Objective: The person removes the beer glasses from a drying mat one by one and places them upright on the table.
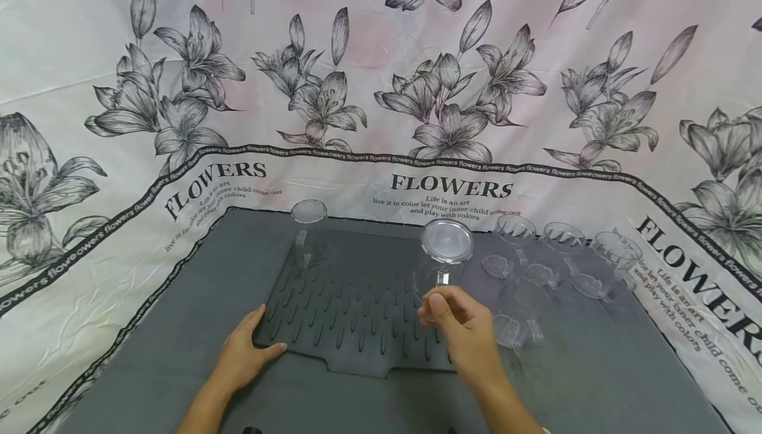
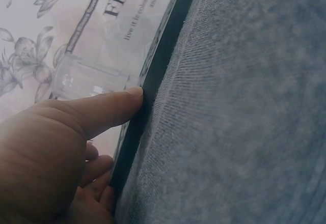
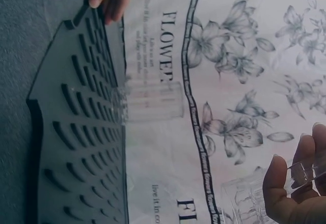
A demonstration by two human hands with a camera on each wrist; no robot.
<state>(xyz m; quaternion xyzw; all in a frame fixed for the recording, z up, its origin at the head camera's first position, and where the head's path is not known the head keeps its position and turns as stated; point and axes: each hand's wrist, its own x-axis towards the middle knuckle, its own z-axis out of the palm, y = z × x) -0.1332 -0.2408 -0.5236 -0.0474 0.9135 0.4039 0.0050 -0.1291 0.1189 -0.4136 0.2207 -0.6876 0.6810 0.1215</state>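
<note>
My right hand (image 1: pixel 461 328) pinches the handle of a clear mug (image 1: pixel 446 242), held above the right side of a dark ridged drying mat (image 1: pixel 357 308). The mug is upside down, its round base facing up. In the right wrist view the mug (image 3: pixel 244 198) shows partly behind my fingers. Another clear mug (image 1: pixel 309 212) stands upside down on the mat's back left part. My left hand (image 1: pixel 247 354) rests at the mat's front left corner, thumb and fingers spread. In the left wrist view, the thumb touches the mat's edge (image 2: pixel 133 152).
Several clear mugs (image 1: pixel 616 249) stand close together on the grey table (image 1: pixel 178 328), right of the mat. A flower-printed cloth (image 1: pixel 369 90) hangs behind and along both sides of the table. The mat's front edge has a protruding lip (image 1: pixel 357 369).
</note>
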